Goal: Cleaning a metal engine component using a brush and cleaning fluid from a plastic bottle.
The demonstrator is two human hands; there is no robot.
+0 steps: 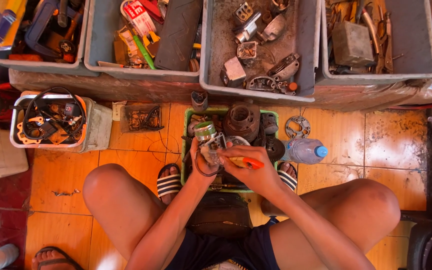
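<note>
Carburetor (211,147) (half hidden) under both hands' fingers (233,152).

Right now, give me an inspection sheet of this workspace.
Surface: orange tiled floor, stained.
Job's things: small metal engine part over a green crate of parts.
Clutter: water bottle, round gasket, grey bins of metal parts and tools.
Grippers: left hand holds the part; right hand holds an orange-handled tool.
Cables: black wires in a white tub.
Surroundings: another person's foot, lower left.

workshop | grey parts bins (256,90) | engine cylinder (242,120) | oily tiled floor (341,135)
</note>
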